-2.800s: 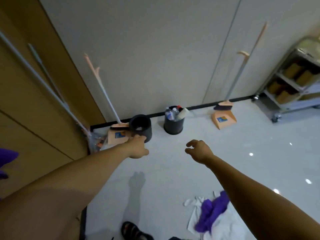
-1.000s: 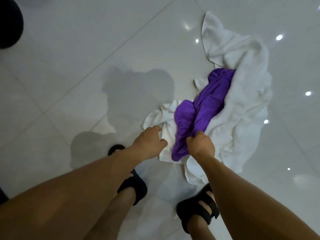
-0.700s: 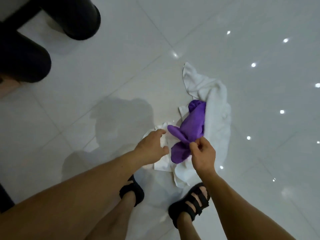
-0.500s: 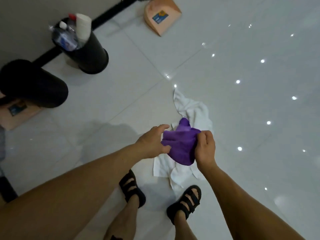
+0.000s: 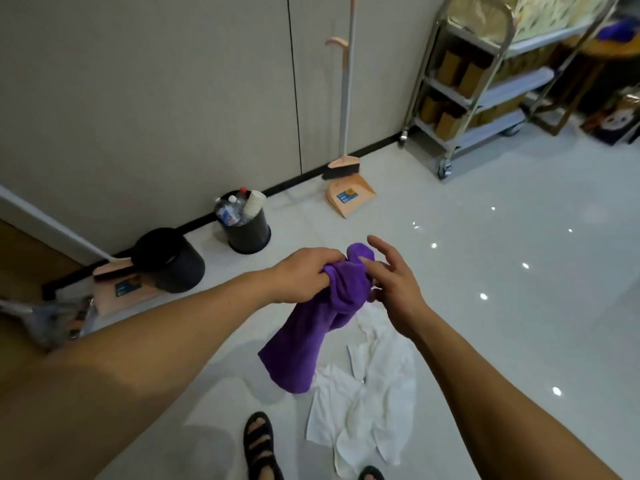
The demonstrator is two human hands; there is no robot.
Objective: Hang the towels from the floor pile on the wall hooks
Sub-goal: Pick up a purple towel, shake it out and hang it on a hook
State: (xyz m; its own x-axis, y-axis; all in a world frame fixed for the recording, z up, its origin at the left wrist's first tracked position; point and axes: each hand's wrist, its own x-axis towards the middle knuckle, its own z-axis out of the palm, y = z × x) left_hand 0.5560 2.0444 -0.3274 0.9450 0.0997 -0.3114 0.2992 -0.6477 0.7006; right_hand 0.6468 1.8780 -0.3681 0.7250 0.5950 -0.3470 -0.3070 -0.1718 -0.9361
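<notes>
**towel in hand, hooks out of sight**

purple towel point(image 5: 322, 323) hangs bunched in mid-air at the centre of the frame, clear of the tiled floor point(image 5: 502, 306). its lower end dangles just above and left of the white towel point(image 5: 374, 393), which lies crumpled at lower centre, near the person's sandalled foot point(image 5: 259, 441).

judged from that, this towel is at the pick-up stage: lifted, not hung. the white one is not yet in hand. no wall hook shows anywhere in the frame, so how many towels already hang cannot be told. at the least, the purple one has to go to a hook, and then the white one.

left hand point(image 5: 308, 275) has its fingers curled tight round the towel's upper bunch and seems to bear its weight. right hand point(image 5: 394, 285) is wide open, fingers spread and nearly straight, some of them resting against the top fold. its thumb is hidden, so a pinch there cannot be ruled out.

further out, a bin of bottles point(image 5: 247, 226) and a second black bin point(image 5: 173, 261) stand at middle left. a broom and dustpan point(image 5: 349, 199) lean at the wall at upper centre. a steel trolley point(image 5: 467, 81) stands at upper right.
</notes>
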